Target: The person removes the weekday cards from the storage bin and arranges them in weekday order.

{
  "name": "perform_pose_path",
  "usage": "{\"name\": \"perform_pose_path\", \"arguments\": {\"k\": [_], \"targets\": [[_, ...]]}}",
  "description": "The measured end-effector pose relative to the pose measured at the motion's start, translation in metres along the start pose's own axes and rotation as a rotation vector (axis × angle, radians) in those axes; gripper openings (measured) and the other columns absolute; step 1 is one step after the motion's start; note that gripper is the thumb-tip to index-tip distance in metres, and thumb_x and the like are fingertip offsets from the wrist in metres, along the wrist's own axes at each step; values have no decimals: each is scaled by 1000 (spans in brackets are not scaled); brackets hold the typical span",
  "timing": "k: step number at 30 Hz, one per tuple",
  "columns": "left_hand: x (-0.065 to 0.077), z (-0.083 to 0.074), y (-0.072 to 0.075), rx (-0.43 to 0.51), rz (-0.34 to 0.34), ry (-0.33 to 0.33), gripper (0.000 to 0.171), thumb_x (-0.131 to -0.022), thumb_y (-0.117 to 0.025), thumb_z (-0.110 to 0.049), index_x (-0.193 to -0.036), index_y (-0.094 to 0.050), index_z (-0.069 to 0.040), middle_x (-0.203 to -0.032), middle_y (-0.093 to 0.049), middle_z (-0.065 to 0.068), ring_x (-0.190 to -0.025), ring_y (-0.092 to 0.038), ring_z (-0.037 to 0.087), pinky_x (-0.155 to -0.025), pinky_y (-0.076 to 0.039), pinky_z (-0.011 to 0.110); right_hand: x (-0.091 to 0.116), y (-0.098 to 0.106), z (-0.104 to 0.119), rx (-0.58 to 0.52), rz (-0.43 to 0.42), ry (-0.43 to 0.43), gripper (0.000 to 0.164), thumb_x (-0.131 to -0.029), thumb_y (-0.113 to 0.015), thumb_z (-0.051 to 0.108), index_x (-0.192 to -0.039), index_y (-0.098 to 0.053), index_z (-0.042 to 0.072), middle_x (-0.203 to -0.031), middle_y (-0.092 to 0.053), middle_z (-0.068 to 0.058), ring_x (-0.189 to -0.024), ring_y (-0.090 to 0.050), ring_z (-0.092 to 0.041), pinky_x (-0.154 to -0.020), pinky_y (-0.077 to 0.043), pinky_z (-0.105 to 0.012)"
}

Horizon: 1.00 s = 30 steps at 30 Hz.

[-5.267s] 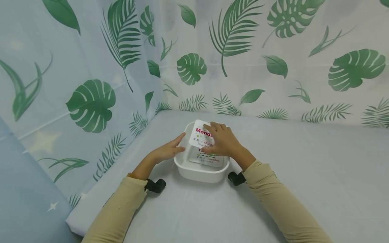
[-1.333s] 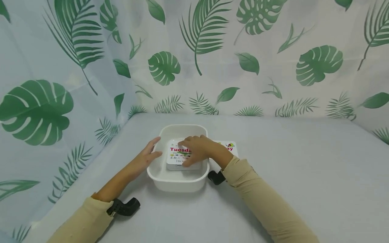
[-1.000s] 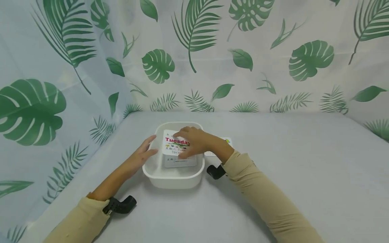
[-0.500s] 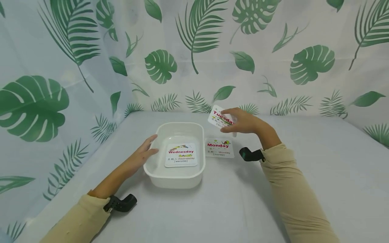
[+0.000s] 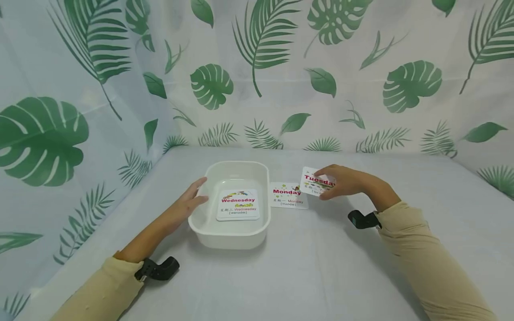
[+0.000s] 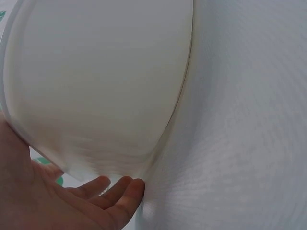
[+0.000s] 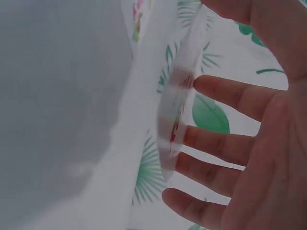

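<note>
Tuesday card [image 5: 308,178] has left the tub [image 5: 229,243], right hand [image 5: 346,182] pinching it; Wednesday card [image 5: 238,206] lies inside, left hand [image 5: 184,207] spread alongside.

Wednesday card [image 5: 238,206] in the tub [image 5: 229,241], Monday card [image 5: 288,196] to its right, Tuesday card [image 5: 311,182] farther right.

Leaf-print curtains [image 5: 277,100] (green on white) screen this table [image 5: 305,267], booth-like.

White Tuesday flashcard [image 5: 313,181]: raised, tilted, right of flat Monday flashcard [image 5: 288,196]. Wednesday flashcard [image 5: 238,206]: face up inside white rectangular tub [image 5: 233,242].
</note>
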<state>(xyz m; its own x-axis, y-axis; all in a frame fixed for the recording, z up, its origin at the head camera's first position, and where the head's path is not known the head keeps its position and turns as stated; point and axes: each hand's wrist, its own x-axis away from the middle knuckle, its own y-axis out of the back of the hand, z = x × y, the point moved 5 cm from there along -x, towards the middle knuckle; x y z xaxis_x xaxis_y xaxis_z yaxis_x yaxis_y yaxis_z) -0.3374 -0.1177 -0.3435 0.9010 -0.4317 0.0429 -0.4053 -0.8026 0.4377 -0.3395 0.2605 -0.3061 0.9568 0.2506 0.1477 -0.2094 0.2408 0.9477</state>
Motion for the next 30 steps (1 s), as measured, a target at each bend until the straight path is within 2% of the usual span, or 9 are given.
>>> {"name": "perform_pose_path", "arguments": {"k": [6,11,17,23,30], "targets": [[-1,-2,0,-13,-5,0,63,-96,-36,-23,-148,-1,-14,-154,7,11,-140,7,36,-110,-2,58,10,1,-12,23,10,1,70,-74,-71,38,-133,-45,10,-139,-32,-24,-116,-38,-37,-89,-39,-53],[-2,1,0,-14,-9,5,62,-96,-36,-22,-148,-2,-14,-154,8,11,-140,8,37,-110,-1,58,9,-3,-13,39,55,2,69,-74,-71,34,-133,-46,9,-140,-32,-24,-120,-36,-39,-93,-36,-56],[-1,0,-1,-10,-1,-7,62,-96,-36,-23,-148,-1,-13,-154,9,11,-140,10,37,-110,1,59,12,-6,-18,42,86,-31,68,-74,-72,32,-132,-46,9,-140,-29,-25,-119,-36,-39,-92,-36,-57],[-1,-1,-2,-14,1,-10,62,-96,-35,-22,-147,-1,-12,-154,9,12,-139,10,37,-110,1,58,10,-10,-24,34,108,-51,68,-74,-72,33,-133,-46,10,-142,-26,-26,-122,-32,-43,-95,-31,-63],[-1,0,-2,-14,-9,0,62,-96,-35,-22,-148,-2,-12,-154,6,12,-140,7,36,-111,-2,57,8,-14,-29,39,138,-68,70,-74,-72,35,-133,-45,10,-143,-26,-26,-125,-30,-44,-97,-29,-63]]}}
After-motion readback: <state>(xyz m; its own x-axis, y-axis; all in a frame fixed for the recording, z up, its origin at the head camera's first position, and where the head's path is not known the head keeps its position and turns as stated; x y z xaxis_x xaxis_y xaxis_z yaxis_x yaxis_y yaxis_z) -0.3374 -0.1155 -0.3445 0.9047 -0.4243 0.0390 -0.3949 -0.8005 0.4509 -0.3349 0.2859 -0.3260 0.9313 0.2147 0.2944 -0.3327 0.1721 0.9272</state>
